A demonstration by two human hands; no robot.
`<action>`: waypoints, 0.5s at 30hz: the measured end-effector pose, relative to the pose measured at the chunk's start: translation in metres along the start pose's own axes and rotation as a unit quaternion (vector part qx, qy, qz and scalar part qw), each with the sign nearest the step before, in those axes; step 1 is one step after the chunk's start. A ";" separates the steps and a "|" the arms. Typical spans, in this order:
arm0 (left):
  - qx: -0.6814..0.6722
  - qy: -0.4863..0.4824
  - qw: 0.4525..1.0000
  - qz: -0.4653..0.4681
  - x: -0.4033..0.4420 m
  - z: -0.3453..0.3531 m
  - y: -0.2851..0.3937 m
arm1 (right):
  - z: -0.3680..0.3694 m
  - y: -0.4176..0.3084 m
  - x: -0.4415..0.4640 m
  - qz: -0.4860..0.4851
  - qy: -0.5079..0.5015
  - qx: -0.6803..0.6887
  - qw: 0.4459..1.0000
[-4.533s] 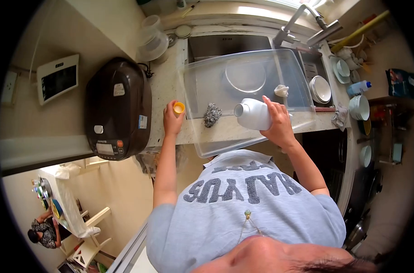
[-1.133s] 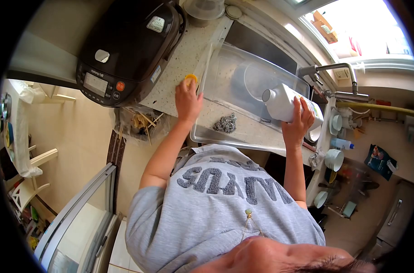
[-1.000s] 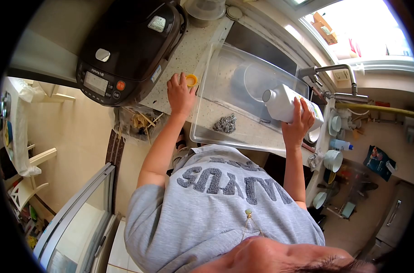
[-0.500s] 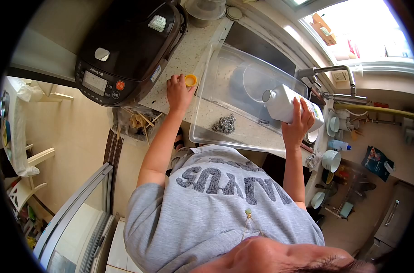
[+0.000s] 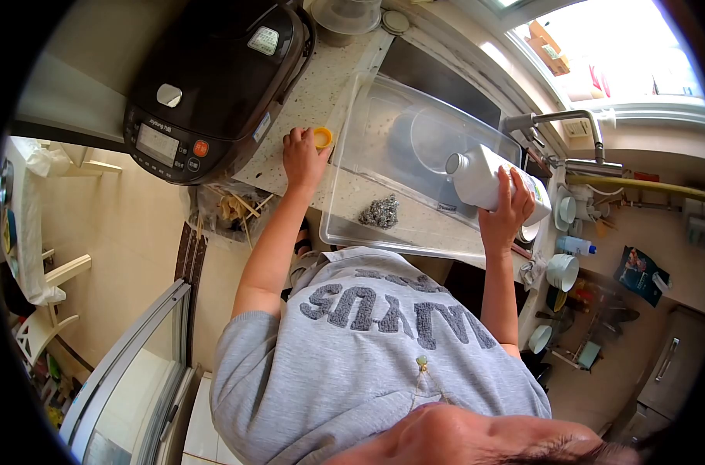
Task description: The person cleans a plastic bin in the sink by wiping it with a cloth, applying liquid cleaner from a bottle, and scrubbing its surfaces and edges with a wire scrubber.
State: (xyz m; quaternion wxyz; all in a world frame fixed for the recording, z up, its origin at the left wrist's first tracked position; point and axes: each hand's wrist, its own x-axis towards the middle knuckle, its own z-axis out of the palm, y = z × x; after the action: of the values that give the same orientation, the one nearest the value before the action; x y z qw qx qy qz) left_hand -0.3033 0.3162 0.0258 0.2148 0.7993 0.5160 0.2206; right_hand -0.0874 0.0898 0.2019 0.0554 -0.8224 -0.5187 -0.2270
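My left hand (image 5: 303,159) is closed at the counter beside the rice cooker, its fingertips pinching a yellow screw cap (image 5: 322,138). My right hand (image 5: 507,209) is wrapped round a large white plastic bottle (image 5: 484,177). The bottle is tilted, with its uncapped mouth pointing left over a clear plastic storage box (image 5: 352,174). A steel wool scrubber (image 5: 379,211) lies at the near side of the box. Whether any liquid is leaving the bottle cannot be made out.
A dark rice cooker (image 5: 205,93) stands on the speckled counter (image 5: 333,70) at the left. Beyond the box are a sink (image 5: 437,77) and a faucet (image 5: 569,120). White bowls (image 5: 561,273) stand at the right. A glass sliding door (image 5: 127,372) is at the lower left.
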 end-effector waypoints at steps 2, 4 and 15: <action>-0.005 0.003 1.000 0.001 0.000 0.000 0.000 | 0.000 0.000 0.000 -0.002 0.001 0.000 1.000; -0.006 0.001 1.000 0.000 0.001 0.000 0.000 | 0.000 0.000 0.001 -0.001 0.003 -0.001 1.000; -0.177 -0.053 0.982 0.032 0.003 -0.017 0.025 | -0.006 -0.011 0.008 0.097 -0.029 0.160 0.982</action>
State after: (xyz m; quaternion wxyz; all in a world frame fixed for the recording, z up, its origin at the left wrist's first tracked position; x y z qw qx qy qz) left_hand -0.2937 0.3110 0.0548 0.3729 0.7751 0.4309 0.2729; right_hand -0.0955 0.0998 0.2089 0.1926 -0.8554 -0.4678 -0.1109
